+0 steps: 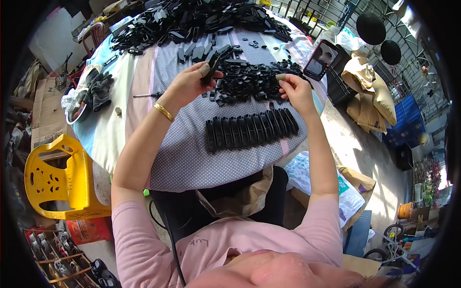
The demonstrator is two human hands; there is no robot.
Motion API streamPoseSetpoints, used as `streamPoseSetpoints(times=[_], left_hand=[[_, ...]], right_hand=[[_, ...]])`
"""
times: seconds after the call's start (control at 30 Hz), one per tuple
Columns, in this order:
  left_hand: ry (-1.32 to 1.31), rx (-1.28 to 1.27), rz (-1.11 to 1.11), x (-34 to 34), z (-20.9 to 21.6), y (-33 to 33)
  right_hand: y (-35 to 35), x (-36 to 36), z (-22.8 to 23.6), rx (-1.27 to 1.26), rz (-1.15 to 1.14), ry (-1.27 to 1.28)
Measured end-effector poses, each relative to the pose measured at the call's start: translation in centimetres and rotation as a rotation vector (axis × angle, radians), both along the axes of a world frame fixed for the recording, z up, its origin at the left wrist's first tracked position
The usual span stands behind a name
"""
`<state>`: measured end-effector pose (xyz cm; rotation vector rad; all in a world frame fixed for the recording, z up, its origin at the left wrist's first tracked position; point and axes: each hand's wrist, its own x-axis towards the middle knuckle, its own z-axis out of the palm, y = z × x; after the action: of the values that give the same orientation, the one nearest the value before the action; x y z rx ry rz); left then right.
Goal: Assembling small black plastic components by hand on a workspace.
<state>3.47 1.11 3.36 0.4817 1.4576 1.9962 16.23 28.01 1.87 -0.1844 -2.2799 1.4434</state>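
Note:
My left hand (189,84) is closed on a long black plastic piece (210,71), held above the table beside a heap of small black plastic parts (245,79). At the right end of that heap, my right hand (295,91) has its thumb and fingertips pinched together; whatever is between them is too small to make out. Nearer to me lies a neat row of long black plastic pieces (249,129), set side by side. A much bigger pile of long black pieces (192,21) covers the far side of the table.
A patterned cloth (187,163) covers the round table. Left of the heap lies a thin screwdriver-like tool (148,95); dark gloves (98,89) rest at the left edge. A phone (321,60) stands at the right edge. A yellow chair (79,177) is at the left.

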Motion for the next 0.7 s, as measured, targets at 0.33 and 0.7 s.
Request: streamPoseSetpoints(times=[0.33, 0.7], left_hand=[[-0.121, 0.102, -0.038, 0.1, -1.5, -0.7], [0.088, 0.25, -0.177, 1.4, -1.5, -0.7]], right_hand=[[-3.3, -3.5, 1.9, -0.121, 0.141, -0.136], [-8.0, -2.0, 2.8, -0.8, 0.444, -0.048]])
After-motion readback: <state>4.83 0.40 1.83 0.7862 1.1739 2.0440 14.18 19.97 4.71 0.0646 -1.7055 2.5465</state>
